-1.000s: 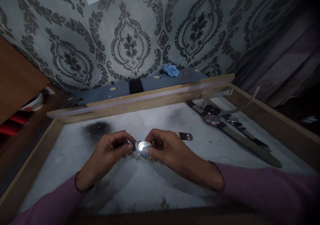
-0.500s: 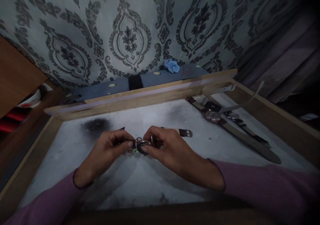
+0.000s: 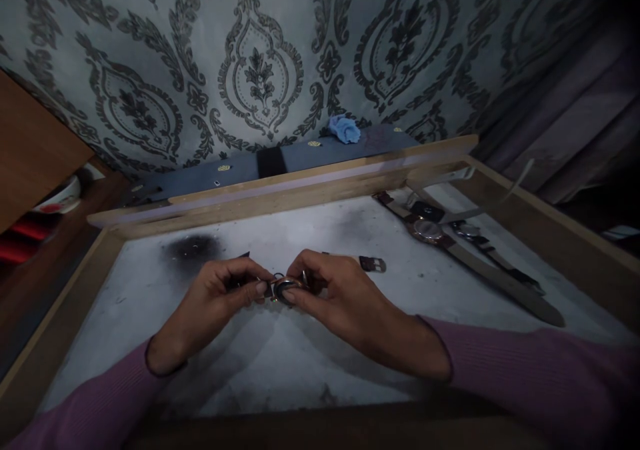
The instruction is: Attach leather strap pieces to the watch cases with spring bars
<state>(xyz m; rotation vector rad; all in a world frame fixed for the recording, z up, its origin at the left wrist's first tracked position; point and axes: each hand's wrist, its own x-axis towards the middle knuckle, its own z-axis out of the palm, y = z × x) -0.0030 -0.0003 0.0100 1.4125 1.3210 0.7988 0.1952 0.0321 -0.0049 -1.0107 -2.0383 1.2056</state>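
A round watch case [image 3: 283,289] with a dark face is pinched between the thumb and fingers of my right hand [image 3: 340,293]. My left hand [image 3: 220,293] grips a dark watch strap [image 3: 269,290] at the left side of the case, its thumb pressed to the fingers. Whether strap and case are joined there I cannot tell. The strap's dark tip shows above my left knuckles. Behind my right hand lies a strap piece with a buckle [image 3: 373,264], partly covered by the hand.
To the right, a large brown-strapped watch [image 3: 428,231] and a smaller dark-strapped watch [image 3: 473,233] lie on the white tray surface [image 3: 280,377]. A pale band [image 3: 500,197] arches beside them. Wooden rims [image 3: 300,183] enclose the surface. A blue crumpled cloth [image 3: 345,130] sits behind, by the wall.
The watch case has tilted slightly in my fingers, and its face shows narrower. Both hands keep nearly the same place and grip.
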